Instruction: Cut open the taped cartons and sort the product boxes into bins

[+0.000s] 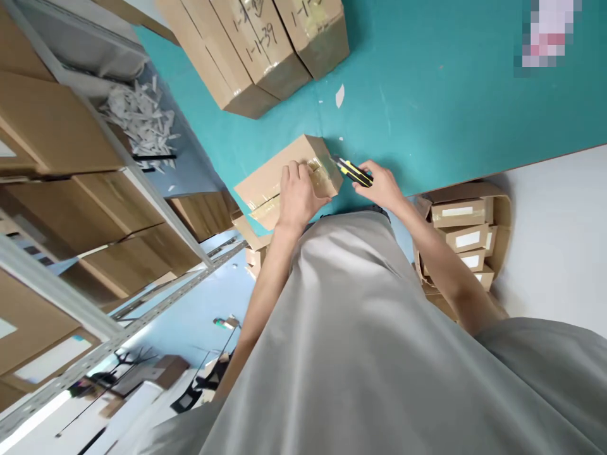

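Observation:
A small brown cardboard box (279,170), sealed with clear tape, lies on the green tabletop (417,95) close to my body. My left hand (297,196) holds it from above, fingers curled on its top and thumb along the near side. In my right hand (380,183) is a black and yellow utility knife (355,172), its tip pointing at the box's right end. Whether the blade touches the cardboard I cannot tell. The palm side of my left hand is hidden.
Taped boxes with handwritten numbers (265,50) stand at the table's far side. White paper scraps (339,95) lie beyond the small box. Metal shelving (95,303) with cartons runs along the left. An open carton of smaller boxes (467,237) sits below the table's right edge.

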A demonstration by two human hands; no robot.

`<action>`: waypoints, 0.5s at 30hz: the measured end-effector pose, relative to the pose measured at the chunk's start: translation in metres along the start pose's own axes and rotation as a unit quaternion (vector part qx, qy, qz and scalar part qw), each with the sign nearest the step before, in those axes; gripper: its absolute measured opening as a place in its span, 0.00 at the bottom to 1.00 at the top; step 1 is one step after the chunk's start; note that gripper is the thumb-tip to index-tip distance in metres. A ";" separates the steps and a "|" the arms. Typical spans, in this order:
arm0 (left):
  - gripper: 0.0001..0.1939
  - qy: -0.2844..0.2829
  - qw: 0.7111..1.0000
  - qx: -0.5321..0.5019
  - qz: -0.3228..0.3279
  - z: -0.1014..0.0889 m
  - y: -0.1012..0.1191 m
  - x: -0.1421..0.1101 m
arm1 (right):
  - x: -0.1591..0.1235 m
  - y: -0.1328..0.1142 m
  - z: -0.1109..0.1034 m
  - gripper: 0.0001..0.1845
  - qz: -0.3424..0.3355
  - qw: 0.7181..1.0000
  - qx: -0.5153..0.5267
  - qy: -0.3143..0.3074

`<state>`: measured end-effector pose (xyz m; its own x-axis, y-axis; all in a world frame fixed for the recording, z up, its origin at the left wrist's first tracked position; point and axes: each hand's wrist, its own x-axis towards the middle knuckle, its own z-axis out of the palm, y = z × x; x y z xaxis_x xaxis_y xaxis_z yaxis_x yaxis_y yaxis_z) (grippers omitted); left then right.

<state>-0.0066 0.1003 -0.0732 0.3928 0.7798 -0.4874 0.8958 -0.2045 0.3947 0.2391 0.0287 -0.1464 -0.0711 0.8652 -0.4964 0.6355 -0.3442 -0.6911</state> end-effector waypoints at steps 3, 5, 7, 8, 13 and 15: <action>0.46 0.017 0.999 0.027 -0.001 -0.003 0.001 -0.001 | -0.009 -0.018 -0.003 0.25 -0.036 0.999 0.014 -0.004; 0.46 0.026 0.999 0.042 -0.006 -0.005 0.004 -0.003 | -0.012 -0.026 -0.006 0.24 -0.040 0.999 0.007 -0.007; 0.45 0.030 0.998 0.047 -0.012 -0.006 0.007 -0.005 | -0.013 -0.030 -0.010 0.25 -0.039 0.999 -0.003 -0.019; 0.44 0.031 0.998 0.045 -0.015 -0.007 0.008 -0.006 | -0.014 -0.030 -0.011 0.25 -0.040 0.999 -0.006 -0.025; 0.43 0.032 0.999 0.024 -0.015 -0.008 0.011 -0.005 | -0.008 -0.024 -0.006 0.27 -0.016 1.000 0.011 -0.012; 0.44 0.025 1.000 0.015 -0.009 -0.010 0.013 -0.005 | 0.002 -0.016 0.004 0.28 0.017 0.999 0.034 -0.004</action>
<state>0.0013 0.0998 -0.0580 0.3658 0.8125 -0.4540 0.9089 -0.2068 0.3623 0.2257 0.0345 -0.1390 -0.0572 0.8497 -0.5242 0.5842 -0.3973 -0.7077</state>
